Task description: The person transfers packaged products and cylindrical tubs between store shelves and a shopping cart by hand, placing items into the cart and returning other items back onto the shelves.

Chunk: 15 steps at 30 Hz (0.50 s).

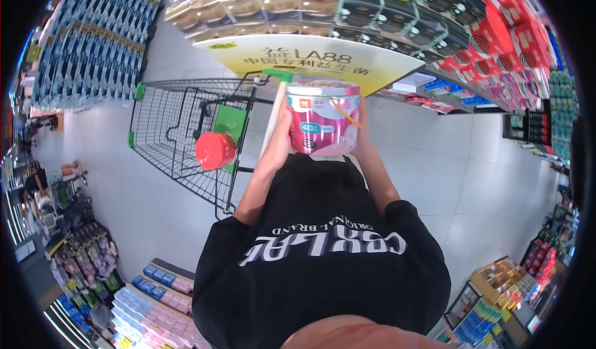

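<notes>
Held up in front of my chest is a round pink and white tub (pixel 324 122) with a silvery upper rim and an orange strip on its side. My left hand (pixel 282 128) presses against the tub's left side, and my right hand (pixel 365 133) is against its right side; the fingers of both are partly hidden behind it. Left of the tub stands a black wire shopping cart (pixel 177 94) with green corners. A red round container (pixel 215 151) lies inside the cart.
Stacked boxed goods (pixel 261 4) fill the display ahead, above a yellow and white sign (pixel 310 54). Blue packages (pixel 93 63) stand at the far left, red boxes (pixel 496 45) at the right. Pink and blue packs (pixel 155 305) are at the lower left, with grey floor (pixel 422 163) between.
</notes>
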### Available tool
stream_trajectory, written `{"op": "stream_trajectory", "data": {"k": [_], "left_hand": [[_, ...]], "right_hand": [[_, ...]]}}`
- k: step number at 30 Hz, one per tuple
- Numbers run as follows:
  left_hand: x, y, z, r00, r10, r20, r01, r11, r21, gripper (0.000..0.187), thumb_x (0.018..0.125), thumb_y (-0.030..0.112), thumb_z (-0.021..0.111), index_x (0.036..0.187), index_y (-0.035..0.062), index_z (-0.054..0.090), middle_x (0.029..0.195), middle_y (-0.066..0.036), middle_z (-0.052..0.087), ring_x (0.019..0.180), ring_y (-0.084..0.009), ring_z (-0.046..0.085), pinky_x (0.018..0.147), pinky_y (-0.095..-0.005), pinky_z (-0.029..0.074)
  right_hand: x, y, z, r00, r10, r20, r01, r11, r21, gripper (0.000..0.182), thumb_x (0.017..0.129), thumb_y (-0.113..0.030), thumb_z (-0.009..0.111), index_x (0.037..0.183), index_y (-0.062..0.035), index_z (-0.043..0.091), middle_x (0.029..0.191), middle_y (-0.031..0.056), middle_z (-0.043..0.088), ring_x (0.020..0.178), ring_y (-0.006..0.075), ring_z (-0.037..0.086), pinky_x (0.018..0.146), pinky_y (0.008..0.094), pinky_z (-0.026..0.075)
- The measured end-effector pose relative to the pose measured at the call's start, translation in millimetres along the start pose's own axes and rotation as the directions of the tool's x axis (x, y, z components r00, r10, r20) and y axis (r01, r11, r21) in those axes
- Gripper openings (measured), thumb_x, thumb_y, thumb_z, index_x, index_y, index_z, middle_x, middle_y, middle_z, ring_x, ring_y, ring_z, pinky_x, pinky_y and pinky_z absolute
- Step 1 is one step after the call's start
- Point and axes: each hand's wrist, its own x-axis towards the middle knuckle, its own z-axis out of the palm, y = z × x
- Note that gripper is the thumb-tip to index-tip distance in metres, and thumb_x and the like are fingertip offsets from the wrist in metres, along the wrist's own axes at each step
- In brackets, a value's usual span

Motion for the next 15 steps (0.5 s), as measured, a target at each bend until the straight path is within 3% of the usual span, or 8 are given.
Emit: {"op": "stream_trajectory", "data": {"k": [3,6,8,9,10,12,13,15], "left_hand": [[20.9,-10.7,48.5,0.990,0.029,0.135,-0.047,0.991,0.127,0.055,0.103,0.030,0.026,0.147,-0.0009,0.016,0.152,-0.014,0.019,0.141,-0.0218,0.015,0.114,-0.0325,0.012],[49.6,-36.0,104.7,0.975,-0.055,0.214,0.044,0.997,0.060,0.058,0.102,0.040,0.026,0.145,0.0015,0.023,0.147,-0.012,0.031,0.136,-0.0216,0.027,0.112,-0.0327,0.019],[78.2,-88.8,113.8,0.928,-0.232,0.293,0.227,0.973,0.052,0.059,0.101,0.045,0.026,0.141,0.0026,0.031,0.142,-0.010,0.038,0.130,-0.0206,0.036,0.109,-0.0329,0.026],[80.8,-81.2,141.5,0.910,-0.348,0.225,0.332,0.937,0.105,0.057,0.100,0.046,0.026,0.135,0.0032,0.039,0.135,-0.009,0.046,0.125,-0.0196,0.043,0.105,-0.0344,0.032],[86.5,-78.1,169.8,0.897,-0.324,0.302,0.285,0.944,0.166,0.056,0.100,0.047,0.023,0.131,0.0045,0.043,0.129,-0.010,0.052,0.120,-0.0194,0.048,0.099,-0.0365,0.039],[100.3,-76.9,217.8,0.809,-0.441,0.389,0.395,0.898,0.196,0.056,0.100,0.044,0.024,0.130,0.0015,0.045,0.122,-0.011,0.058,0.110,-0.0203,0.057,0.087,-0.0327,0.050],[109.5,-103.2,226.1,0.769,-0.479,0.422,0.511,0.858,0.043,0.054,0.100,0.040,0.025,0.133,0.0009,0.043,0.126,-0.012,0.056,0.113,-0.0229,0.056,0.093,-0.0365,0.048],[113.5,-113.9,272.6,0.726,-0.519,0.450,0.548,0.833,0.078,0.054,0.100,0.040,0.025,0.134,0.0011,0.042,0.129,-0.012,0.054,0.115,-0.0236,0.055,0.095,-0.0376,0.047]], "right_hand": [[-19.1,-32.4,-44.3,0.987,-0.146,0.065,0.138,0.984,0.116,0.068,0.094,-0.060,0.034,0.140,-0.0098,0.037,0.134,0.0111,0.050,0.121,0.0239,0.052,0.101,0.0389,0.044],[-43.5,-59.6,-97.2,0.975,-0.223,-0.005,0.221,0.960,0.170,0.069,0.094,-0.061,0.034,0.139,-0.0089,0.038,0.134,0.0103,0.050,0.121,0.0229,0.052,0.102,0.0392,0.042],[-56.4,-65.9,-144.5,0.946,-0.307,-0.107,0.315,0.947,0.068,0.071,0.095,-0.061,0.031,0.142,-0.0084,0.034,0.139,0.0107,0.045,0.126,0.0235,0.046,0.106,0.0402,0.037],[-74.0,-77.9,-148.7,0.887,-0.441,-0.134,0.440,0.897,-0.038,0.073,0.093,-0.059,0.038,0.143,-0.0074,0.032,0.141,0.0106,0.043,0.128,0.0226,0.043,0.107,0.0388,0.035],[-90.1,-96.9,-152.0,0.809,-0.570,-0.145,0.550,0.820,-0.158,0.075,0.091,-0.057,0.046,0.144,-0.0065,0.030,0.142,0.0106,0.041,0.130,0.0216,0.040,0.109,0.0374,0.033],[-121.0,-120.2,-174.1,0.736,-0.653,-0.179,0.577,0.744,-0.337,0.083,0.084,-0.047,0.062,0.146,-0.0049,0.026,0.144,0.0112,0.037,0.132,0.0216,0.036,0.109,0.0360,0.030],[-137.5,-125.4,-184.9,0.714,-0.674,-0.192,0.556,0.711,-0.430,0.089,0.081,-0.042,0.070,0.146,-0.0041,0.023,0.145,0.0115,0.035,0.133,0.0215,0.034,0.110,0.0353,0.029],[-160.0,-129.7,-205.8,0.671,-0.695,-0.258,0.579,0.709,-0.403,0.102,0.071,-0.033,0.080,0.147,-0.0032,0.019,0.145,0.0121,0.033,0.134,0.0227,0.033,0.110,0.0355,0.028]]}}
